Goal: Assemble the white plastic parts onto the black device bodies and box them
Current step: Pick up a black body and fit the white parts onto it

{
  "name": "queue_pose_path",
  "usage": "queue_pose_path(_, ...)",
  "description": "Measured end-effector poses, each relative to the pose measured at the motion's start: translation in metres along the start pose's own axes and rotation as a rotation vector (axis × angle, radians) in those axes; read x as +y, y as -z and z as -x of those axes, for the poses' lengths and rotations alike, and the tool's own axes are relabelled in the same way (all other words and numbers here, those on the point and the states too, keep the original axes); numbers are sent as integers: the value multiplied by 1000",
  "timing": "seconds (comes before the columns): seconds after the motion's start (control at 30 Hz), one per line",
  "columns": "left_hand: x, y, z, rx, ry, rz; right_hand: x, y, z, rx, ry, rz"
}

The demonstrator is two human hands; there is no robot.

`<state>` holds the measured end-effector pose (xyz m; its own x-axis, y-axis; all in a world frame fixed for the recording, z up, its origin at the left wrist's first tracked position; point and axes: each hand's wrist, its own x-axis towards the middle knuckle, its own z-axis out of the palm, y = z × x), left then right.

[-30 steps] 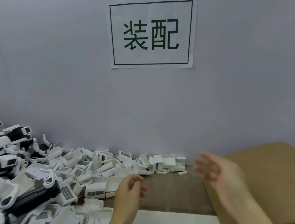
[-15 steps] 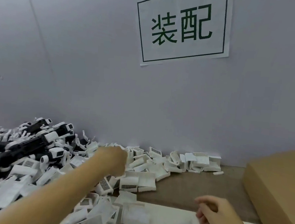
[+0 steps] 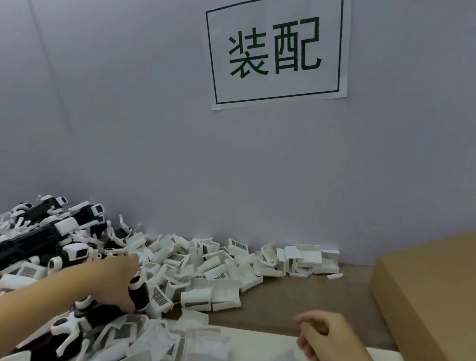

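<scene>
A heap of black device bodies with white fittings fills the left of the table. Loose white plastic parts with barcode labels spread from it toward the middle. My left hand reaches into the pile and grips a black device body that has a white end. My right hand hovers low at the right with its fingers loosely curled and nothing in it. A brown cardboard box stands at the right edge.
A grey wall rises just behind the table, with a white paper sign bearing green characters. A white sheet lies on the brown table surface near the front. More white parts line the wall's foot.
My left hand has moved down and closed around a black device body in the pile. The right hand has stayed low at the right. The view has shifted slightly.
</scene>
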<state>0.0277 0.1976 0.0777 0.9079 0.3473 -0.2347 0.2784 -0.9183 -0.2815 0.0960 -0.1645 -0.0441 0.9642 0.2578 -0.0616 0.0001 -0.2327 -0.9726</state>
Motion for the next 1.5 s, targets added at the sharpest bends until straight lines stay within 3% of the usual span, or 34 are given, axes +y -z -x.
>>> queue_pose_path(0.2,5,4,7,160,49,0,-2,0,4,12,-7,-1)
queue_pose_path(0.3,10,23,8,321,102,381,-3,0,3,2,-24,-4)
queue_pose_path(0.4,32,42,10,522,29,934,0,-1,-1,6,-20,-16)
queue_pose_path(0.47,58,49,13,531,-22,1234,2,0,-2,8,12,-17)
queue_pose_path(0.57,111,46,23,366,-113,1630,-2,2,0,-21,66,-124)
queue_pose_path(0.7,193,17,40,-94,-148,1959,-8,-1,-2,-38,-8,-515)
queue_pose_path(0.8,237,-4,42,-358,-212,2061,-9,6,3,-136,-4,-729)
queue_pose_path(0.93,245,-6,32,-563,-253,2068,-6,20,6,-275,48,-663)
queue_pose_path(1.07,223,-18,33,-619,-199,2194,-5,19,-1,-216,106,-600)
queue_pose_path(1.2,211,-29,30,-442,-166,2406,-4,19,-4,-126,125,-619)
queue_pose_path(1.5,208,-29,26,-362,-50,2307,-6,20,4,-324,71,-450)
